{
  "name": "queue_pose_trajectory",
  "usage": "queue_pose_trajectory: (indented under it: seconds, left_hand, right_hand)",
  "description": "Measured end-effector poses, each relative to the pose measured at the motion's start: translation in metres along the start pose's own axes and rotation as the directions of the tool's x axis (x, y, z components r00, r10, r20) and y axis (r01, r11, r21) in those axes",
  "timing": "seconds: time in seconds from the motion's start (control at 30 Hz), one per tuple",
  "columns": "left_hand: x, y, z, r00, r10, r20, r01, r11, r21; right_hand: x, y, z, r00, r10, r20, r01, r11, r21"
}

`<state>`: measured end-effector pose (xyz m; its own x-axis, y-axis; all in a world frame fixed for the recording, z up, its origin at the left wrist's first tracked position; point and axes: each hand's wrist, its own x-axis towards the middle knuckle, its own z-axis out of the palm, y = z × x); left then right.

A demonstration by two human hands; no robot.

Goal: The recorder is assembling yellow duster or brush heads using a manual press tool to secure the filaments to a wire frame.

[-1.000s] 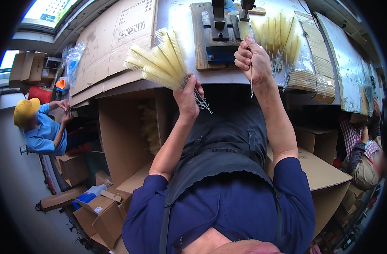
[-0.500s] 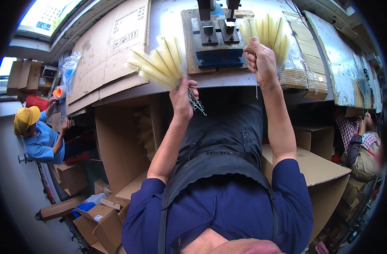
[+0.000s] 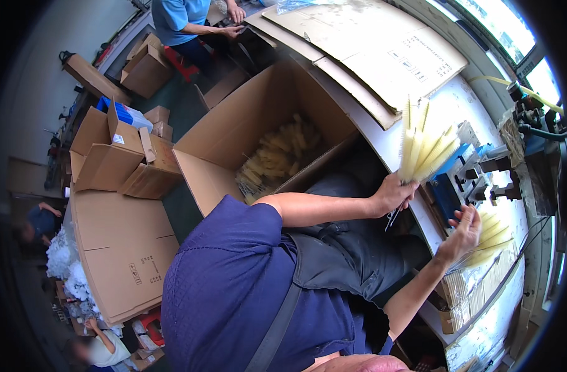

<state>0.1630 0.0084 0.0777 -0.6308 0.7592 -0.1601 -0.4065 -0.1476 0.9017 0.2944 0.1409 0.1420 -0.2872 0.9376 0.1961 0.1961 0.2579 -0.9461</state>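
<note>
Several yellow brushes [image 3: 412, 155] fan out from your left hand [image 3: 393, 194], which pinches their wire stems together just left of the blue-based press [image 3: 446, 197]. Right of that press, your right hand [image 3: 462, 237] curls loosely beside a brush pile [image 3: 493, 240]; whether it grips anything, I cannot tell.

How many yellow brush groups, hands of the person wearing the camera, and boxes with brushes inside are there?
Yellow brush groups: 3 (bunch in the left hand, batch beside the right hand, heap in the open box)
Wearer's hands: 2
Boxes with brushes inside: 1
Total: 6
Single brushes overlap too much to count.
</note>
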Motion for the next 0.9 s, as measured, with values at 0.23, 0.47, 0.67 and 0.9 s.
queue_pose_trajectory:
  seconds: [0.23, 0.47, 0.67, 0.9]
  left_hand:
    - [-0.018, -0.002, 0.000, 0.983, -0.009, 0.185, -0.025, 0.983, 0.183]
    - [-0.010, -0.048, -0.008, 0.806, 0.565, 0.175, -0.564, 0.646, 0.515]
    - [-0.028, -0.007, -0.008, 0.932, -0.071, 0.356, 0.072, 0.997, 0.010]
    - [-0.039, 0.005, -0.008, 0.947, -0.129, 0.293, 0.159, 0.984, -0.084]
  right_hand:
    - [-0.012, 0.001, 0.054, 0.954, 0.020, 0.300, -0.088, 0.972, 0.217]
    - [-0.015, 0.012, 0.056, 0.928, -0.023, 0.373, -0.091, 0.954, 0.285]
    - [-0.025, -0.012, 0.051, 0.983, 0.019, 0.183, -0.051, 0.984, 0.170]
    - [0.002, -0.034, 0.010, 0.982, 0.177, -0.073, -0.081, 0.732, 0.676]
